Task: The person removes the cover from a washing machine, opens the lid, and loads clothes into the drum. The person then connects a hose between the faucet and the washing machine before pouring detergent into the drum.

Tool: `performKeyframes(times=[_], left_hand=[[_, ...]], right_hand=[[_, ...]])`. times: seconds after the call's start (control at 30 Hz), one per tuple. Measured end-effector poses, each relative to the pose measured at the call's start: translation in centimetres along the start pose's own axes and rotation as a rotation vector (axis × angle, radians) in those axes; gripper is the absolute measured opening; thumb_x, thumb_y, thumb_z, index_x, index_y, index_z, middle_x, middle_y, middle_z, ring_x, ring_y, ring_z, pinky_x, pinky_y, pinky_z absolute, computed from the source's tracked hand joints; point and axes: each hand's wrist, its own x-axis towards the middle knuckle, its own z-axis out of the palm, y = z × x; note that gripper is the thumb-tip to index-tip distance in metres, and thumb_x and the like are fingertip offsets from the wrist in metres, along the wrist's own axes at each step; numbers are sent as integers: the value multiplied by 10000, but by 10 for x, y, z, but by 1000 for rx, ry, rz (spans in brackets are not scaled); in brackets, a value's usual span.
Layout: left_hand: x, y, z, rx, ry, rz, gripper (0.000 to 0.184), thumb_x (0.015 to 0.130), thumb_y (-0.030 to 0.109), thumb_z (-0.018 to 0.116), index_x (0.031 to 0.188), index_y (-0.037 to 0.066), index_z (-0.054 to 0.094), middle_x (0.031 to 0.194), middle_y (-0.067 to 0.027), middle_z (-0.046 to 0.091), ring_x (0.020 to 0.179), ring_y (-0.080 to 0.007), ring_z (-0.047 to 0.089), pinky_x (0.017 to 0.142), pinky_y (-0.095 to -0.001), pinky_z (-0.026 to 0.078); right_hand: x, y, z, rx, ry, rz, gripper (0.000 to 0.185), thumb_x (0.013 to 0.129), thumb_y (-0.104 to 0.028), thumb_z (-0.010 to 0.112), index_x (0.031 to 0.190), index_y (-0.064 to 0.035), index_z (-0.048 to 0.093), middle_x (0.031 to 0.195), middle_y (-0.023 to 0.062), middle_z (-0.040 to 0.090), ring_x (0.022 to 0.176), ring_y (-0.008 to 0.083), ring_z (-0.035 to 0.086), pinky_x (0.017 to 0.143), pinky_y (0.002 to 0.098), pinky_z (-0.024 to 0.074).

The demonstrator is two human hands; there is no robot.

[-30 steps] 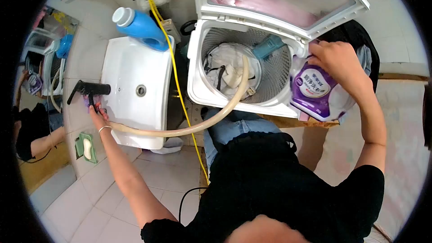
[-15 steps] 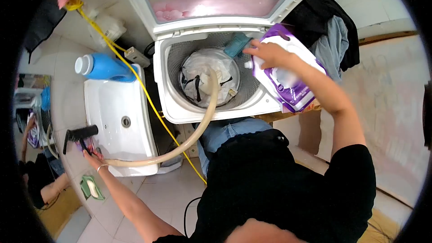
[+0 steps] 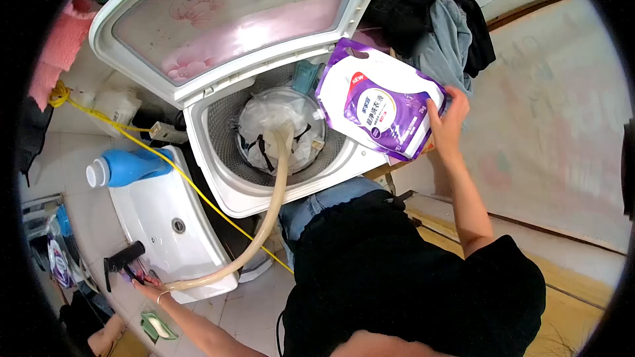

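Observation:
At the near left corner of the sink, my left hand [image 3: 151, 285] is closed around the end of a beige hose [image 3: 276, 192], beside a black faucet [image 3: 124, 256]. The hose curves across into the drum of an open washing machine [image 3: 225, 199], where a white bundle with black straps [image 3: 272, 114] lies. On the right of the machine's top rests a purple and white laundry detergent pouch [image 3: 397, 109], its small spout toward the drum. My right hand [image 3: 451, 122] grips the pouch's right edge, thumb on the front; the other fingers are partly hidden.
A blue bottle [image 3: 135, 168] lies across the far rim of the white sink [image 3: 198, 251]. A yellow cord [image 3: 205, 198] runs between sink and machine. The raised lid [image 3: 264, 46] stands behind the drum. Dark and grey clothes [image 3: 442, 43] are piled at the back right.
My right hand has moved from the pouch's spout end to its right edge. The view has turned, shifting the machine left in the picture. My left hand stays at the hose end.

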Motion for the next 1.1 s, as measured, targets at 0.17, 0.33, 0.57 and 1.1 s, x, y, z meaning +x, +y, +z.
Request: performKeyframes(times=[0.17, 0.33, 0.57, 1.1], left_hand=[[1, -1, 0, 33, 2, 7, 406, 887, 533, 404, 940, 168, 571, 598, 52, 398, 417, -66, 276, 389, -202, 227], [7, -4, -7, 49, 16, -8, 409, 855, 571, 437, 926, 189, 567, 604, 68, 393, 446, -60, 285, 419, -211, 213], [6, -3, -8, 5, -2, -35, 379, 855, 535, 475, 901, 170, 564, 575, 53, 409, 418, -70, 297, 398, -216, 223], [11, -7, -9, -35, 20, -37, 392, 858, 543, 467, 899, 171, 584, 575, 56, 424, 423, -73, 295, 423, -213, 231]], right_hand=[[-21, 11, 10, 811, -35, 1065, 693, 812, -330, 663, 1278, 33, 301, 1184, 160, 461, 1108, 246, 451, 947, 366, 362], [-16, 9, 10, 1266, -242, 1132, 619, 837, -334, 635, 1263, 11, 347, 1131, 113, 530, 1017, 196, 532, 902, 338, 426], [4, -34, 5, 1303, -154, 874, 398, 842, -146, 635, 1167, -7, 453, 1069, 73, 566, 971, 151, 541, 876, 288, 427], [41, -120, -15, 845, -256, 86, 338, 758, -11, 675, 1062, 9, 529, 956, 29, 563, 868, 99, 532, 806, 224, 421]])
